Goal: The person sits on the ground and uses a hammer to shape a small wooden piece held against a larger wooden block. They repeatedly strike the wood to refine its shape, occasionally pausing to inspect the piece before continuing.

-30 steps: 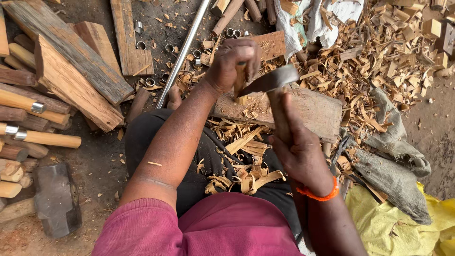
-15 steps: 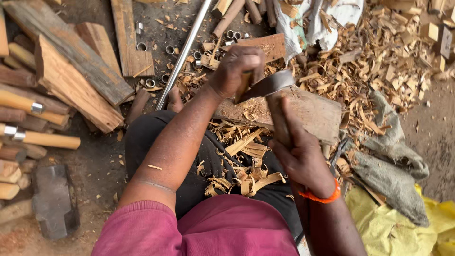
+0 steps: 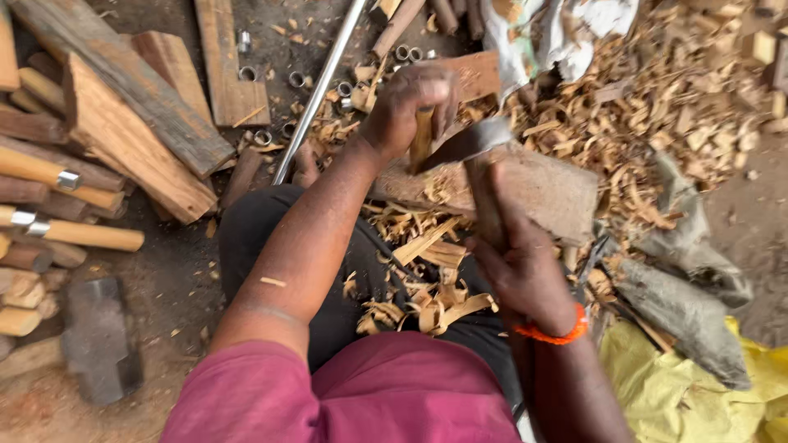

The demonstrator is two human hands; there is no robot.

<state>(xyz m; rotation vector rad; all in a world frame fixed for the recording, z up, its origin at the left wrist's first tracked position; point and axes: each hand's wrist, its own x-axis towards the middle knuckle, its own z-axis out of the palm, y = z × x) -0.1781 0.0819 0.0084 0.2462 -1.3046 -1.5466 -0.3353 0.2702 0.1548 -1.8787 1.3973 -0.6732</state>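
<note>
- Now left hand [image 3: 406, 111], fingers clamped on an upright wooden stick [image 3: 421, 139] standing on a chopping block [image 3: 542, 189].
- Right hand [image 3: 525, 275] grips the adze [image 3: 472, 164], blade touching the stick.

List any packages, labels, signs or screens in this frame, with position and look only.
No labels, signs or screens show.
Crumpled white plastic bag: top centre-right, among wood shavings, with faint blurred print.
Crumpled yellow plastic sheet or bag: bottom right corner, plain.
Grey dusty cloth sacks: right of the right hand, folded and limp.
</note>
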